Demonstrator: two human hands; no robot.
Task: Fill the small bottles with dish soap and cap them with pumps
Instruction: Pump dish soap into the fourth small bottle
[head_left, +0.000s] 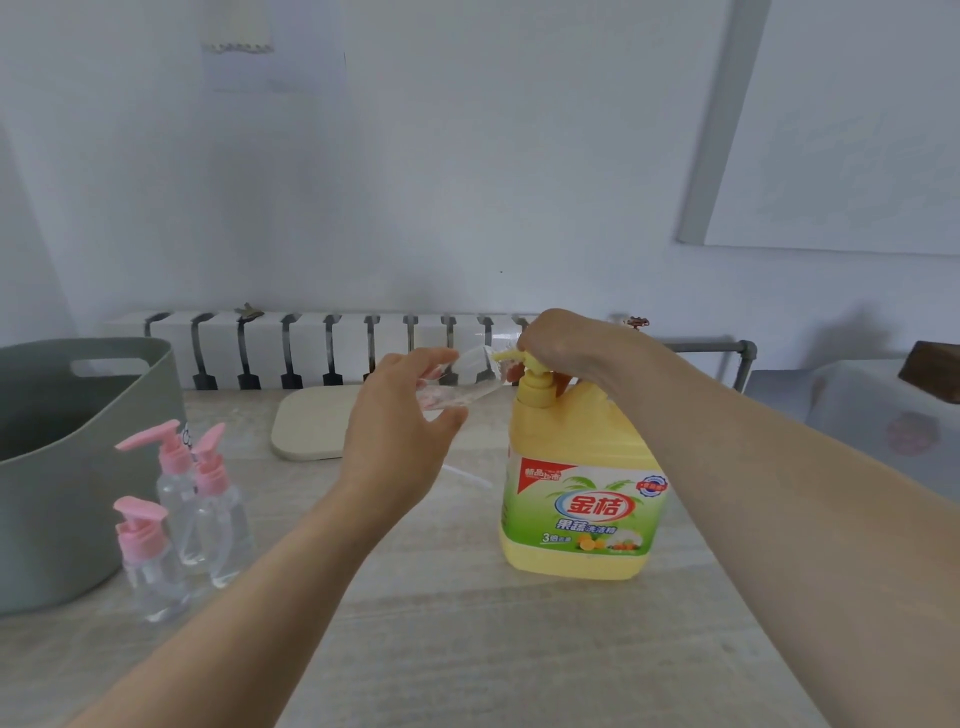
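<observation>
Ideally the left hand (395, 431), gripping the tilted small bottle (460, 387) in the air, should set its mouth squarely under the nozzle (503, 356) — then the right hand (566, 343), curled over the pump head (535, 370) of the soap jug (582, 519), presses slowly, in short strokes.

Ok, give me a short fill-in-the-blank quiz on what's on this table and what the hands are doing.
1. The right hand is curled over the pump head of the big ____ soap bottle.
2. The left hand holds a small clear bottle at the spout, ____ rather than upright.
3. Beside the grey tub stand ____ capped bottles.
4. Their pumps are ____.

Missing words: yellow; tilted; three; pink.
</observation>
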